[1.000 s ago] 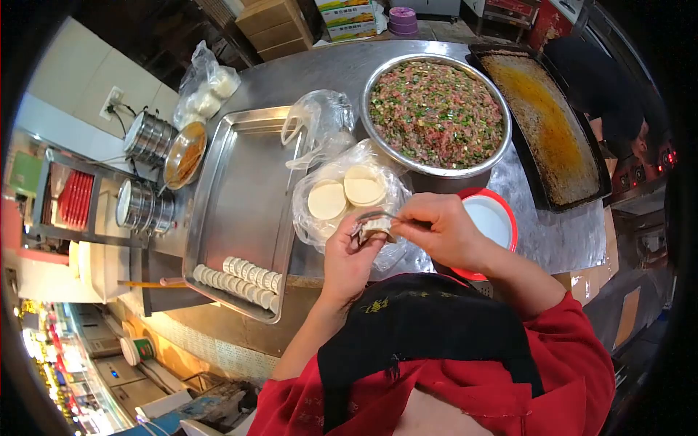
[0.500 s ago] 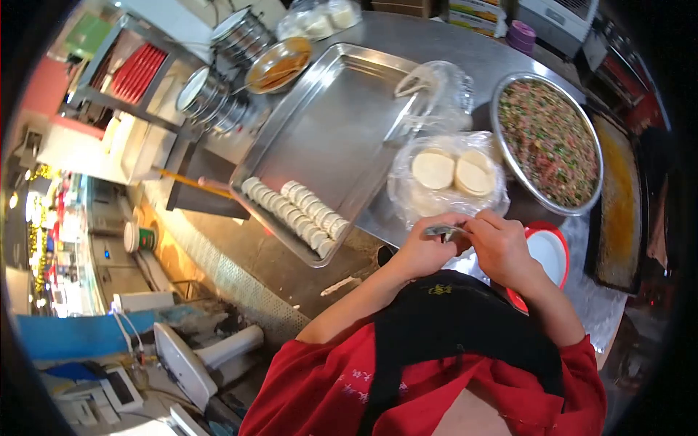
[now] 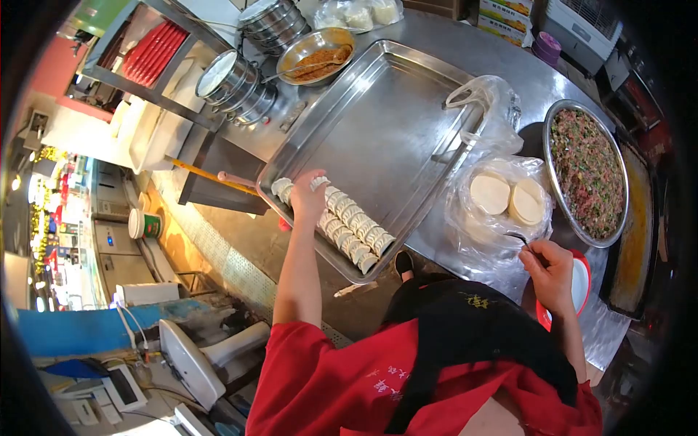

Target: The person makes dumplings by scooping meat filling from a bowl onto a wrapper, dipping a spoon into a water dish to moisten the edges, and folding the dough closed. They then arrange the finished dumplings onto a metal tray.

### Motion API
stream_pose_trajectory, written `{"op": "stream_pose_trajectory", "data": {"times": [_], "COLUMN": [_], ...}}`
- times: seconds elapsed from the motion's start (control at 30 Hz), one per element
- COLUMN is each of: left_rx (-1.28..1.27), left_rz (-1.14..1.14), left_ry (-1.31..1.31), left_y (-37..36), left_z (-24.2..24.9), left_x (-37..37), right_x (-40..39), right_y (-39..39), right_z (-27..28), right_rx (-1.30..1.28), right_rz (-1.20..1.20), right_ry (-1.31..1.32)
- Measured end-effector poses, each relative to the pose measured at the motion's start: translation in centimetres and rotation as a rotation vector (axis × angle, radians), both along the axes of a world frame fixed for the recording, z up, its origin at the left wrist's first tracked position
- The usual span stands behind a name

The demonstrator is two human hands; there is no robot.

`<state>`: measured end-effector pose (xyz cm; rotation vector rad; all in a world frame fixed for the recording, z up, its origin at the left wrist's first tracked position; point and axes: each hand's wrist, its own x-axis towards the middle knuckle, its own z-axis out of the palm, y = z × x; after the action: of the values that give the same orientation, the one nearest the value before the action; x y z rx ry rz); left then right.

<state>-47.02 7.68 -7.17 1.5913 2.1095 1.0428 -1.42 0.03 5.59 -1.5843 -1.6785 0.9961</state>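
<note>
Steamer tins and a bowl of orange-brown sauce stand at the far left of the steel worktop, beside the long metal tray. At the tray's near edge the left hand has come down on the row of folded dumplings, fingers curled over the newest dumpling at the far end of the line; whether they are gripping it or have let go cannot be told from this angle. A second ago both hands met in front of the body, pinching a wrapper closed around a spoon, so that piece looks finished and now sits, or is being set, with the others. To the right of the tray lies an empty crumpled plastic bag, then an open bag holding two stacks of round wrappers. Just below them the right hand is closed around the handle of a small dark spoon, which it has carried out from the centre toward the wrappers, above the red-rimmed bowl. Further right sit the big steel basin of minced filling and a dark greasy pan. One fold appears done and the hands have parted, which probably marks the turn to a fresh wrapper.
</note>
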Motion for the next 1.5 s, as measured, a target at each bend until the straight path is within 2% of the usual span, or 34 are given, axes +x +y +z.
{"op": "stream_pose_trajectory", "data": {"times": [0.13, 0.2, 0.37, 0.43, 0.5, 0.57, 0.63, 0.7, 0.8, 0.83, 0.9, 0.97, 1.0, 1.07, 1.13, 1.23, 1.37, 1.43, 1.5], "left_rx": [-0.108, -0.101, -0.183, -0.306, -0.358, -0.371, -0.315, -0.303, -0.327, -0.196, 0.001, 0.017, 0.079, 0.020, -0.001, 0.003, -0.066, 0.012, 0.031], "left_rz": [-0.027, -0.123, -0.173, -0.263, -0.371, -0.365, -0.374, -0.254, -0.194, -0.218, -0.317, -0.304, -0.215, -0.093, -0.094, -0.067, -0.021, -0.217, -0.244], "left_ry": [0.092, 0.238, 0.229, 0.219, 0.356, 0.264, 0.278, 0.277, 0.308, 0.300, 0.360, 0.239, 0.269, 0.236, 0.295, 0.443, 0.332, 0.590, 0.473], "left_y": [1.3, 1.3, 1.1, 1.2, 1.3, 1.2, 1.1, 0.7, 0.5, 0.3, 0.4, 0.2, 0.2, -0.1, -0.4, 0.0, -0.7, -0.2, 0.5], "left_z": [-1.3, -2.1, -1.8, -1.1, 0.5, -0.2, -0.1, 0.5, 0.0, -0.7, -3.5, -1.9, -4.0, -3.3, -2.0, -4.3, -0.3, -0.3, 1.2], "left_x": [-1.9, -2.6, -3.4, -3.6, -3.2, -3.6, -3.2, -2.0, -1.8, -2.0, -3.6, -1.7, -2.4, -0.9, 0.3, -1.2, 1.8, 1.5, 2.4], "right_x": [-0.3, -0.1, -0.5, -0.8, -0.8, -1.0, -1.1, -1.4, -2.3, -2.5, -3.0, -4.2, -4.4, -4.5, -4.1, -4.3, -4.4, -4.2, -4.1], "right_y": [-0.1, -0.1, 0.2, 0.5, 1.3, 2.7, 4.5, 6.4, 8.0, 8.2, 8.4, 8.4, 8.6, 8.7, 8.6, 8.4, 8.7, 8.8, 9.0], "right_z": [-0.1, -0.2, 0.2, 0.0, 0.2, -0.2, -1.0, -2.2, -4.6, -5.9, -7.8, -6.1, -5.4, -4.2, -3.8, -4.5, -6.0, -6.6, -6.8], "right_rx": [-0.015, -0.001, -0.012, -0.013, 0.070, 0.054, 0.145, 0.202, 0.285, 0.307, 0.246, 0.070, 0.051, 0.039, 0.059, 0.115, 0.115, 0.115, 0.046], "right_rz": [-0.074, -0.073, -0.107, -0.117, -0.079, -0.141, -0.165, -0.105, 0.088, 0.136, 0.269, 0.298, 0.302, 0.334, 0.334, 0.408, 0.368, 0.358, 0.301], "right_ry": [0.003, -0.035, -0.056, -0.063, -0.159, -0.069, -0.057, -0.124, -0.231, -0.296, -0.466, -0.576, -0.584, -0.585, -0.583, -0.538, -0.480, -0.425, -0.357]}}
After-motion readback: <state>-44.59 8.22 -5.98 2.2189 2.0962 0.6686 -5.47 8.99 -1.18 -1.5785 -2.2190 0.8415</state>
